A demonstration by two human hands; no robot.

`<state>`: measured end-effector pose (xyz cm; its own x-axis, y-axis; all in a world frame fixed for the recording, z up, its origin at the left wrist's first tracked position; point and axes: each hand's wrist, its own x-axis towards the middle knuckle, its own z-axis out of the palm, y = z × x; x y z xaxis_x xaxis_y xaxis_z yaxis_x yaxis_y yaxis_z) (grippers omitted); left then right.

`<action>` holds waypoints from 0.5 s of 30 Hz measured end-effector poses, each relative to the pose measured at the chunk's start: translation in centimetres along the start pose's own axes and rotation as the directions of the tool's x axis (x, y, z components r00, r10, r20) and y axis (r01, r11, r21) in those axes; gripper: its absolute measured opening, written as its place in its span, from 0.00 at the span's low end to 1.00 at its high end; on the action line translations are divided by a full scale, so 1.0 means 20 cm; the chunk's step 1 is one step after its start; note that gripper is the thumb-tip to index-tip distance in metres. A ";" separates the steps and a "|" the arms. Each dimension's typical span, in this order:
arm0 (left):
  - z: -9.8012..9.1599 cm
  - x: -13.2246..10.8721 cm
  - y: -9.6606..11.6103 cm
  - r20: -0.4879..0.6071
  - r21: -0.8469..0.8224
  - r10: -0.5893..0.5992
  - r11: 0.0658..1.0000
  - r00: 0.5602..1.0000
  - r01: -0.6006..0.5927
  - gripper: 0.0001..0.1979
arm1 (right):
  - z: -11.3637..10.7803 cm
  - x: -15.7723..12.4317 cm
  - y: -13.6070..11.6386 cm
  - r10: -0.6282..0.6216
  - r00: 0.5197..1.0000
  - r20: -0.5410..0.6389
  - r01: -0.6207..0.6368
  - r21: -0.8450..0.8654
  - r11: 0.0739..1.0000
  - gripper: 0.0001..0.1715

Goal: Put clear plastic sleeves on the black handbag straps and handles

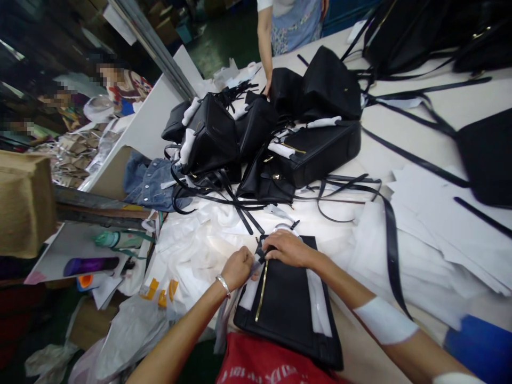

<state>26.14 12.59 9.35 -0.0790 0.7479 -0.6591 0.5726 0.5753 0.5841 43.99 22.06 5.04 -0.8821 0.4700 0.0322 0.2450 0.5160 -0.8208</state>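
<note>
A black bag point(286, 298) with a gold zipper point(262, 290) lies in front of me at the table's near edge, against my red apron point(264, 362). White wrapping point(319, 304) covers its straps on both sides. My right hand point(286, 248) is over the bag's top edge, its fingers curled around a black part there. Beside the top left corner, my left hand point(239, 268) is closed in a pinch. A translucent plastic strip point(256, 264) shows at its fingertips, and the fingers hide how it is held.
Several black bags point(212, 128) are piled beyond, with loose straps point(394, 256) trailing across the table. White sheets point(444, 229) lie at right, crumpled white wrapping point(196, 245) at left. Across the table a person's hand point(268, 85) touches the pile. A purple bottle point(91, 265) rests on a side shelf.
</note>
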 end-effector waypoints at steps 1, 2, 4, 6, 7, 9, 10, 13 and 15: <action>-0.01 0.02 0.01 0.000 0.034 -0.003 0.999 1.000 0.003 0.09 | 0.01 0.00 0.01 0.022 0.999 -0.026 -0.023 -0.002 1.000 0.08; -0.01 0.04 0.01 0.004 0.066 -0.005 0.998 1.000 0.005 0.08 | 0.01 0.00 0.02 0.042 0.998 -0.042 -0.042 -0.004 0.999 0.07; -0.02 0.08 0.03 0.017 0.128 -0.003 0.992 1.000 0.001 0.07 | 0.04 0.01 0.03 0.059 0.997 -0.043 -0.058 0.003 0.998 0.05; -0.01 0.12 0.05 0.034 0.171 -0.005 0.985 0.999 0.000 0.06 | 0.07 0.02 0.03 0.052 0.998 -0.034 -0.051 0.018 0.999 0.04; 0.00 0.14 0.06 0.044 0.179 -0.009 0.984 0.999 0.001 0.06 | 0.08 0.02 0.03 0.046 0.998 -0.034 -0.045 0.028 0.999 0.04; 0.00 0.17 0.06 0.067 0.158 -0.022 0.987 0.997 0.011 0.05 | 0.09 0.00 0.04 0.068 0.994 -0.087 -0.064 0.044 0.997 0.05; 0.00 0.18 0.06 0.082 0.131 -0.031 0.991 0.996 0.021 0.05 | 0.09 -0.02 0.05 0.105 0.984 -0.146 -0.100 0.046 0.994 0.08; -0.01 0.20 0.05 0.118 0.015 -0.077 0.997 0.990 0.076 0.05 | 0.09 -0.10 0.07 0.296 0.886 -0.357 -0.297 0.052 0.953 0.15; -0.01 0.21 0.05 0.125 -0.033 -0.093 0.995 0.988 0.098 0.04 | 0.10 -0.15 0.07 0.367 0.840 -0.400 -0.380 0.049 0.924 0.10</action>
<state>26.14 16.38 7.24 -0.0291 0.6440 -0.7645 0.5347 0.6562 0.5325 46.08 19.91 2.68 -0.4897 0.8707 -0.0456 0.5418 0.2629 -0.7984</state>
